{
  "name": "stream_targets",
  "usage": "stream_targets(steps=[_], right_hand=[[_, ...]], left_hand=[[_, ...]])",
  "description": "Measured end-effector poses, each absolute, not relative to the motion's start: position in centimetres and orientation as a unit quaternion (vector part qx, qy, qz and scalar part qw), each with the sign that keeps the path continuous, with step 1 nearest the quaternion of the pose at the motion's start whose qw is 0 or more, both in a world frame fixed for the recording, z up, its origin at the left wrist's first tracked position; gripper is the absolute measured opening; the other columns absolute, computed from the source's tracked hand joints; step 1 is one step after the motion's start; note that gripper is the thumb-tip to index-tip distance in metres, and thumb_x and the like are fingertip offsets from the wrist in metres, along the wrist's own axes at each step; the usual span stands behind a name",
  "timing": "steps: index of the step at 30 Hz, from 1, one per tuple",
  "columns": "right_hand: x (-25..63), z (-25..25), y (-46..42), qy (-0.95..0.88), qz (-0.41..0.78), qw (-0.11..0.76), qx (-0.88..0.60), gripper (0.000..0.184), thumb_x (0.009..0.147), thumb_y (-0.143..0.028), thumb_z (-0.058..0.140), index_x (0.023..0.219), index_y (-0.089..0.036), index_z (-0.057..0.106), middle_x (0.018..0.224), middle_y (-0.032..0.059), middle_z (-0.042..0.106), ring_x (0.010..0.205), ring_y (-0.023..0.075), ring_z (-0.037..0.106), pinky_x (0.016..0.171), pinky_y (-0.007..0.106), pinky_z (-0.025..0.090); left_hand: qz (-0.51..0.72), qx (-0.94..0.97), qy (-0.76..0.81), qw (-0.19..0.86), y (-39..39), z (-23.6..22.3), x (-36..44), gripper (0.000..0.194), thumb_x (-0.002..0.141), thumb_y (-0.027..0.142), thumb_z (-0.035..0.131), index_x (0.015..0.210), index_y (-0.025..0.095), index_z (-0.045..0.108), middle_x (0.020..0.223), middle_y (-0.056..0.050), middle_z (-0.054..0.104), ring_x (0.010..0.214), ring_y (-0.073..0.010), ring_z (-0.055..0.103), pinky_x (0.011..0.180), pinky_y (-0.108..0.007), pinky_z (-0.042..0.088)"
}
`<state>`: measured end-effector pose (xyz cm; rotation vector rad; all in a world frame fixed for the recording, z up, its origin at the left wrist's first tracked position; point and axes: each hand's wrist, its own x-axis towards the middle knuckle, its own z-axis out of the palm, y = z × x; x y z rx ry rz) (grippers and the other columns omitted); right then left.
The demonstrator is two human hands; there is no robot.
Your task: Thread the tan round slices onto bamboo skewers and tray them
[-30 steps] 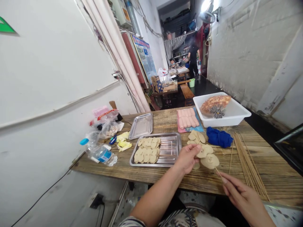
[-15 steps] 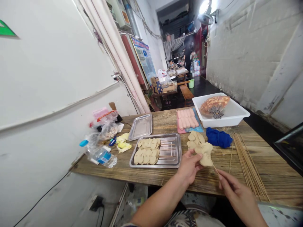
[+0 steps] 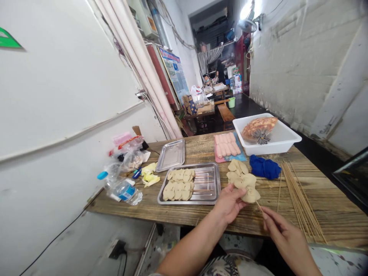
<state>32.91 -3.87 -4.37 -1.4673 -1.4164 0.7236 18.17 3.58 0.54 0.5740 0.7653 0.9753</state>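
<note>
Pale beige flat slices are pinched in my left hand, thumb on top. My right hand is closed on a thin bamboo skewer, whose upper part runs into those slices. Just behind my left hand lies a loose pile of similar slices. To the left, a metal tray carries several finished skewers of slices, their sticks pointing right. Several bare bamboo skewers lie on the wooden table to the right of my right hand.
A blue cloth lies behind the bare skewers. Farther back are pink sausages on a packet and a white tub holding a bag. A second metal tray, a water bottle and plastic bags are at left. People sit and stand far off.
My right hand has shifted slightly left, closer to the slices, and less of the skewer shows between it and them. In the background, the standing person has moved left.
</note>
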Motion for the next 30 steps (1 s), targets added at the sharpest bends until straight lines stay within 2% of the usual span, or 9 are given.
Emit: stream_targets(steps=[8,16,21,30], right_hand=[[32.88,-4.31,-3.78,-0.584,0.29,0.477,-0.59,0.035,0.079,-0.039,0.05,0.098,-0.014,0.067,0.06,0.0013,0.066,0.055,0.0146,0.063,0.055,0.02,0.051],[33.18,-4.9,-4.29,-0.585,0.275,0.485,-0.59,0.033,0.079,-0.038,0.053,0.1,-0.016,0.068,0.074,0.0039,0.071,0.063,0.0152,0.065,0.063,0.021,0.053],[33.22,-4.95,-4.38,-0.59,0.262,0.49,-0.586,0.032,0.079,-0.036,0.054,0.099,-0.016,0.068,0.072,0.003,0.071,0.064,0.0154,0.066,0.063,0.021,0.053],[32.94,-4.65,-4.56,-0.583,0.274,0.487,-0.59,0.032,0.08,-0.036,0.053,0.101,-0.016,0.067,0.068,0.0018,0.068,0.062,0.0149,0.064,0.063,0.022,0.052]], left_hand=[[0.455,0.245,0.373,0.77,3.78,0.4,18.0,0.035,0.063,0.021,0.071,0.096,0.014,0.061,0.093,-0.008,0.065,0.075,-0.0136,0.06,0.063,-0.022,0.046],[0.471,0.22,0.361,0.774,3.93,0.38,17.76,0.028,0.068,0.031,0.068,0.089,0.014,0.06,0.085,-0.007,0.065,0.074,-0.0142,0.061,0.066,-0.025,0.047],[0.476,0.24,0.308,0.788,3.61,0.98,17.96,0.03,0.068,0.023,0.069,0.094,0.013,0.06,0.095,-0.01,0.065,0.08,-0.0164,0.062,0.072,-0.028,0.049],[0.463,0.261,0.281,0.799,3.4,0.95,17.91,0.038,0.066,0.019,0.071,0.102,0.013,0.061,0.106,-0.012,0.063,0.094,-0.02,0.06,0.085,-0.033,0.046]])
